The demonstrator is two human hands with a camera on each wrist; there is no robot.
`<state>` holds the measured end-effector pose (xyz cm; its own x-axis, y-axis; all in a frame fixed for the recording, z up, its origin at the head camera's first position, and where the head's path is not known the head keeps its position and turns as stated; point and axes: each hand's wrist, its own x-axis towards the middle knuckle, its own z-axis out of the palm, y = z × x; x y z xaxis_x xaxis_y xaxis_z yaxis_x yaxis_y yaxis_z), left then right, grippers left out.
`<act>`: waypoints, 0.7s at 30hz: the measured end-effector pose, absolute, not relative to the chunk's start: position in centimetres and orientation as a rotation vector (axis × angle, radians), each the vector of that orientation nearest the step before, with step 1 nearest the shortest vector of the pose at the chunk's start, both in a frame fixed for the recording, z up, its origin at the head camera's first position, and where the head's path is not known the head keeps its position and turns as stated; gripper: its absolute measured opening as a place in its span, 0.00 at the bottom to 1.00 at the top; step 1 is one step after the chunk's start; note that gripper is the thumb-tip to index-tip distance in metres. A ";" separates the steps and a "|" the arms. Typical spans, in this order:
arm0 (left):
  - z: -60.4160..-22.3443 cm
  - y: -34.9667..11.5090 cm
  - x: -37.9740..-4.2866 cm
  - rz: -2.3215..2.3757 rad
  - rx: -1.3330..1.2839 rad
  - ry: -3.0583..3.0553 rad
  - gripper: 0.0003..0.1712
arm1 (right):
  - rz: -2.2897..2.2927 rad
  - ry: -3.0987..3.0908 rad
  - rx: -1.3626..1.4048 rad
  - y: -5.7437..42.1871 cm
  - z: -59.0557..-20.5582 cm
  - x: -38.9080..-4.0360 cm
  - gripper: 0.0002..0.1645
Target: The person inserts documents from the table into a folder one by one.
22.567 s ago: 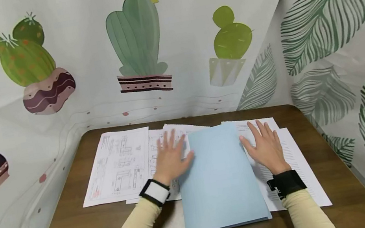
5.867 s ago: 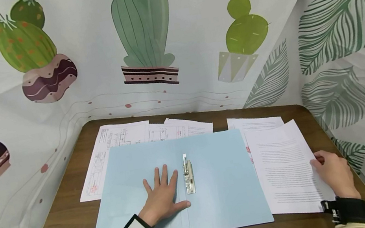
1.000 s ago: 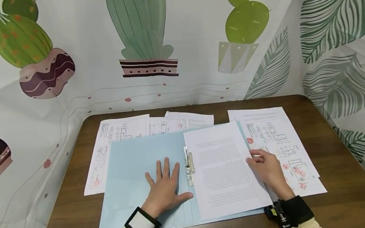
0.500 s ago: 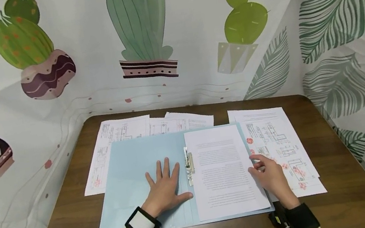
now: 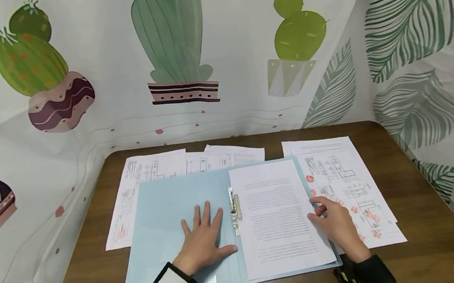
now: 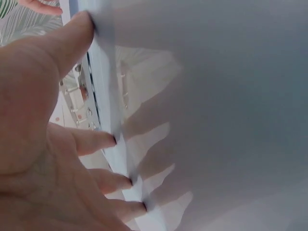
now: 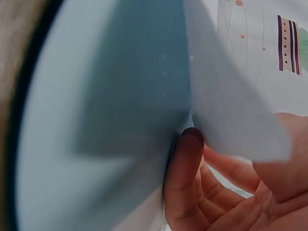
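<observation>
A light-blue folder (image 5: 172,187) lies spread flat on the table, a metal lever clip (image 5: 234,212) along its fold. My left hand (image 5: 201,244) rests with spread, straight fingers on the folder's left half; in the left wrist view, its fingertips (image 6: 108,139) touch the glossy surface. Over the folder's right half lies a printed sheet of paper (image 5: 276,213), its left edge beside the clip. My right hand (image 5: 335,221) holds the sheet's right edge with thumb and curled fingers. The right wrist view shows the sheet (image 7: 226,106) bowed up from the folder, partly hiding the thumb.
Technical drawings (image 5: 120,217) stick out behind the folder's left side. More drawings with red stamps (image 5: 364,189) lie to its right, partly under the folder. The brown table (image 5: 410,172) backs onto a cactus-print curtain (image 5: 244,109).
Since the earliest frame the folder was opened, and the printed sheet moved left from the right-hand pile onto it. Lately the right hand's fingers have spread slightly; the left hand stays put.
</observation>
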<state>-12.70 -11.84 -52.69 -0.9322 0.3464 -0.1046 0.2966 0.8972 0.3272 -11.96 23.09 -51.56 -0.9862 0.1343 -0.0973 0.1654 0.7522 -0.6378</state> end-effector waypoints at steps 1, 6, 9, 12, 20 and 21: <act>-52.7 -12.0 -12.7 0.465 0.503 2.903 0.62 | -1.053 2.896 0.251 23.1 -51.6 -12.0 0.25; -52.7 -12.4 -12.6 0.488 0.534 2.893 0.62 | -1.026 2.892 0.262 23.0 -51.6 -12.0 0.25; -52.7 -12.5 -12.7 0.500 0.538 2.885 0.62 | -1.025 2.894 0.258 23.0 -51.5 -12.0 0.25; -52.8 -12.5 -12.7 0.508 0.535 2.881 0.62 | -1.027 2.893 0.256 23.0 -51.6 -12.0 0.25; -52.6 -12.5 -12.6 0.505 0.545 2.885 0.61 | -1.013 2.906 0.246 22.9 -51.6 -12.0 0.25; -52.5 -12.5 -12.5 0.508 0.546 2.885 0.61 | -1.013 2.908 0.243 22.9 -51.6 -12.0 0.25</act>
<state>-12.55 -12.50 -52.55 -0.9201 0.3803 -0.0942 0.3253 0.8755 0.3575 -11.96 22.92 -51.60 -0.9863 0.1306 -0.1011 0.1652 0.7729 -0.6127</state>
